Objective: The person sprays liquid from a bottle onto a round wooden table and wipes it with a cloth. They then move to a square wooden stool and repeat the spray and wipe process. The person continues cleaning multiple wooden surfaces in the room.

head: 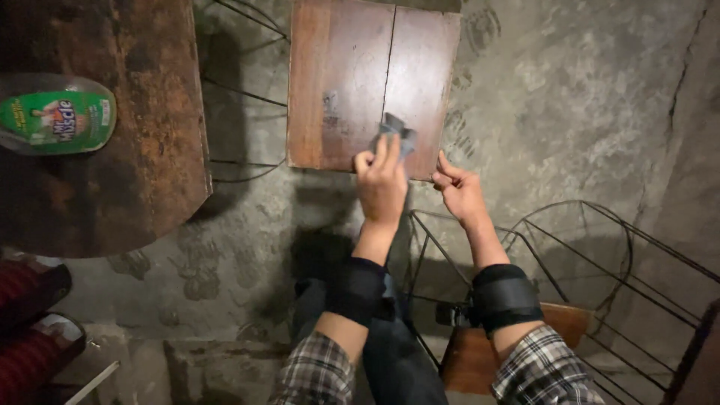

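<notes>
Left hand (381,182) clenches a grey cloth (397,133) pointing away up the wooden stool seat (337,75); right hand (459,192) pinches the seat's near edge.

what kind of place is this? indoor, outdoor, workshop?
Probably a rough utility or patio-like area, not a finished room. The floor is bare, stained concrete; a worn wooden stool top sits on a wire frame, beside a weathered round table. The left hand wipes the stool with a cloth.

rough grey concrete floor (570,97), dim light, dark worn wooden table (150,150) at left.
</notes>
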